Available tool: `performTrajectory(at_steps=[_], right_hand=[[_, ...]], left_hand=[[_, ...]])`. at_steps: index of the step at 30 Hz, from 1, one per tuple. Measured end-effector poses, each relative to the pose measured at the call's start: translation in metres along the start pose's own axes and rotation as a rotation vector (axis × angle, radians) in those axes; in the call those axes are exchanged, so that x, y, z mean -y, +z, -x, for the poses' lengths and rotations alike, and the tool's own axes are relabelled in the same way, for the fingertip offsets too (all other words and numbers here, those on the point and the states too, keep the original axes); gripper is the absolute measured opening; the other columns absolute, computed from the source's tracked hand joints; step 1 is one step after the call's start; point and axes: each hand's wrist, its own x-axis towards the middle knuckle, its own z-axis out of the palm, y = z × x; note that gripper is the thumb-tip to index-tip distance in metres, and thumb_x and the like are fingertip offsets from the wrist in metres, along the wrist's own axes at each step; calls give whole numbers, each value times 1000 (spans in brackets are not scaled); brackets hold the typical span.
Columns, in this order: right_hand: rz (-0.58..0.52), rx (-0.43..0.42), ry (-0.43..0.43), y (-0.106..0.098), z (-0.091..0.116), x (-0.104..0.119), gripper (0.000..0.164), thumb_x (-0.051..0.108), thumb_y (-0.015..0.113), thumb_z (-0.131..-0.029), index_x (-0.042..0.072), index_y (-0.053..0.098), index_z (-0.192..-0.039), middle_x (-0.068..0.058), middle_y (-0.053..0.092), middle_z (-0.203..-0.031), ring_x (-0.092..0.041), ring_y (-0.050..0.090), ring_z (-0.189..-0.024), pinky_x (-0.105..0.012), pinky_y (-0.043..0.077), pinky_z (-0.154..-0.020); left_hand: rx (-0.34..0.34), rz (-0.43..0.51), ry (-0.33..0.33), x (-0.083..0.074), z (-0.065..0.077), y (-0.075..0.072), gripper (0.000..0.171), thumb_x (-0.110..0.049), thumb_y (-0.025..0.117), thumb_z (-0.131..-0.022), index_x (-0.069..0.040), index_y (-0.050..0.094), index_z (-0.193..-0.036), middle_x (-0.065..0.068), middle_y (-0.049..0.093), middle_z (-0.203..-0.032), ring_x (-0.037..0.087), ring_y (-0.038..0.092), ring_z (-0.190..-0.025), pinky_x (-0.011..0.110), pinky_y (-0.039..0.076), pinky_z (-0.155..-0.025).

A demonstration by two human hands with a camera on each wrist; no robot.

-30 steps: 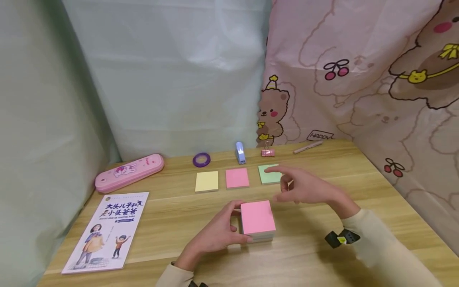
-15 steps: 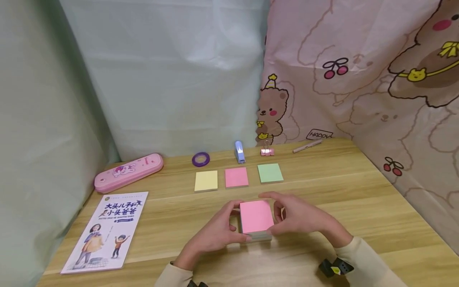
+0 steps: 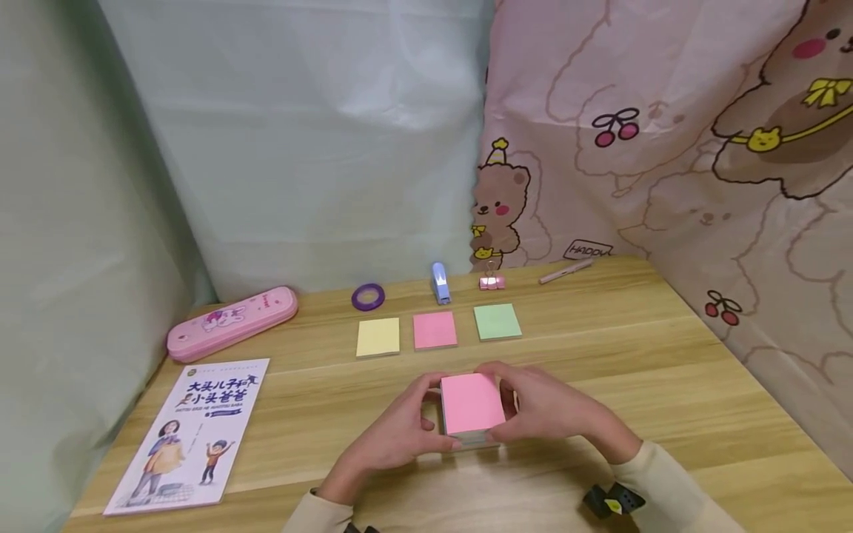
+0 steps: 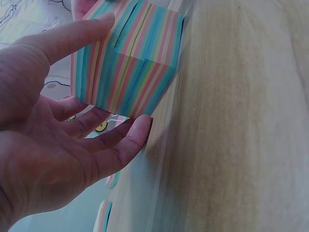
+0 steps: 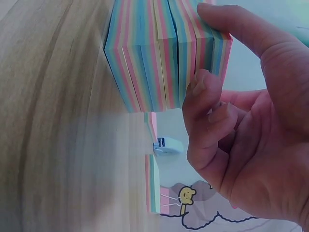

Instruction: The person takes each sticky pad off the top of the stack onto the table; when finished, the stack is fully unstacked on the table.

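A tall stack of sticky note pads (image 3: 472, 403) stands near the front of the table, its top sheet pink. In the left wrist view the stack's sides (image 4: 130, 60) show coloured stripes, with slight offsets between pads. My left hand (image 3: 403, 431) grips its left side, thumb at the front and fingers toward the back. From the right, my right hand (image 3: 556, 407) holds the upper part, thumb on the near side and index finger at the far corner. The right wrist view shows the right fingers (image 5: 200, 92) curled against the upper pads.
Behind the stack lie yellow (image 3: 378, 337), pink (image 3: 435, 330) and green (image 3: 497, 322) sticky note pads. Farther back are purple tape (image 3: 368, 297), a blue stapler (image 3: 440, 283), a binder clip (image 3: 492, 282) and a pen (image 3: 566, 272). A pencil case (image 3: 232, 323) and booklet (image 3: 189, 437) lie left.
My right hand has come from over the green pad, toward me and left, to hold the stack's right side. My left hand has kept its grip. The head view has shifted slightly.
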Motion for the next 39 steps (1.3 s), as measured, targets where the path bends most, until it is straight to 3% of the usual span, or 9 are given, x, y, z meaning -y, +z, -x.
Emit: performTrajectory(at_steps=[15, 25, 32, 36, 39], right_hand=[[-8, 9, 10, -2, 1, 0, 75, 29, 91, -78, 13, 55, -142, 9, 62, -85, -5, 56, -73, -23, 49, -63], [-79, 3, 17, -12, 3, -1, 79, 26, 91, -78, 11, 54, -147, 6, 61, -85, -8, 56, -73, -23, 50, -64], [-126, -48, 36, -43, 7, -12, 78, 16, 89, -79, 11, 52, -147, -2, 63, -92, -16, 59, -79, -25, 51, -67], [-124, -87, 122, -72, 10, -23, 83, 17, 90, -81, 8, 48, -152, -11, 67, -105, -21, 64, -84, -29, 55, -66], [-111, -103, 195, -96, 14, -32, 90, 20, 88, -83, 6, 40, -158, -17, 67, -112, -23, 66, -82, -30, 54, -58]], left_hand=[[-6, 2, -1, 0, 1, 0, 88, -19, 91, -83, -7, 41, -155, 16, 52, -149, 24, 57, -121, 33, 56, -89], [-3, -13, 5, -1, 1, 0, 88, -20, 91, -83, -10, 41, -155, 17, 55, -143, 25, 57, -116, 25, 54, -83], [-3, -16, 3, -1, 0, 1, 85, -21, 91, -83, -11, 42, -153, 17, 53, -144, 25, 56, -120, 26, 54, -83], [0, -3, 1, 0, 1, 1, 86, -19, 91, -84, -9, 42, -153, 19, 53, -143, 27, 58, -114, 26, 55, -82], [3, 6, 1, 0, 1, 1, 86, -19, 91, -84, -8, 41, -153, 20, 53, -142, 27, 59, -110, 26, 55, -80]])
